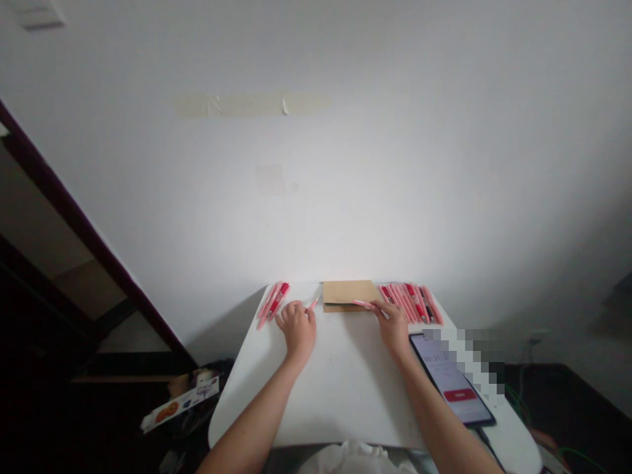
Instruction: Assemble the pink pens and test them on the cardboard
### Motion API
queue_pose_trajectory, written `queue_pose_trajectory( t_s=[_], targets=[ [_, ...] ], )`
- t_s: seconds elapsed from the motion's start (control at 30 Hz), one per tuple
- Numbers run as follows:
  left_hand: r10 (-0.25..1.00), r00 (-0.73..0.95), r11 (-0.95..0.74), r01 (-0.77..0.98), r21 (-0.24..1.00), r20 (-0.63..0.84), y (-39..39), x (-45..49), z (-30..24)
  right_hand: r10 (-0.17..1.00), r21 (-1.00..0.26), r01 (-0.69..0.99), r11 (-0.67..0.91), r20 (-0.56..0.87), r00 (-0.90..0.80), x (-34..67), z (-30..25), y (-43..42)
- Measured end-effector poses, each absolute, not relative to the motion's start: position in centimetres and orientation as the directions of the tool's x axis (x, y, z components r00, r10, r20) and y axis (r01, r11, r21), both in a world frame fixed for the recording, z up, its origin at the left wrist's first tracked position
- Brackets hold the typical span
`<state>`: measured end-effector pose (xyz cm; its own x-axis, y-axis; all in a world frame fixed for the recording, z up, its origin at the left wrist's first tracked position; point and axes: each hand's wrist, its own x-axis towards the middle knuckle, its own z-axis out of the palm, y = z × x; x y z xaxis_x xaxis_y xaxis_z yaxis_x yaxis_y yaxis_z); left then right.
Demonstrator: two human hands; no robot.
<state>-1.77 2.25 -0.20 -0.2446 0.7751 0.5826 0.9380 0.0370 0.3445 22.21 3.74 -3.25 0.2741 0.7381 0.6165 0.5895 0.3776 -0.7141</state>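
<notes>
My left hand [298, 327] is closed around a pink pen [314, 303], whose thin pale tip points up and to the right. Between the fingers of my right hand [394, 326] is a slim pink pen part [363, 304], pointing left in front of the brown card folder [348, 291]; whether it is a cap or a barrel I cannot tell. A few pink and red pens [277, 299] lie left of my left hand. Beyond my right hand, several more pink, red and dark pens [417, 304] lie side by side in a row.
The small white table [340, 388] stands against a pale wall. A phone [451, 382] with a lit screen lies at its right side, a cable [486, 444] at its lower end. On the floor to the left is a printed box [180, 403] among clutter.
</notes>
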Motion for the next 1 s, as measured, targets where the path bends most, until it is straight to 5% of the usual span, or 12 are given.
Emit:
queue_pose_trajectory(
  t_s=[1.0],
  targets=[
    [0.909, -0.134, 0.022, 0.961, 0.276, 0.394, 1.18, -1.19, 0.1, 0.778, -0.737, 0.559, 0.38, 0.581, 0.238, 22.0, -2.87, 3.63]
  ],
)
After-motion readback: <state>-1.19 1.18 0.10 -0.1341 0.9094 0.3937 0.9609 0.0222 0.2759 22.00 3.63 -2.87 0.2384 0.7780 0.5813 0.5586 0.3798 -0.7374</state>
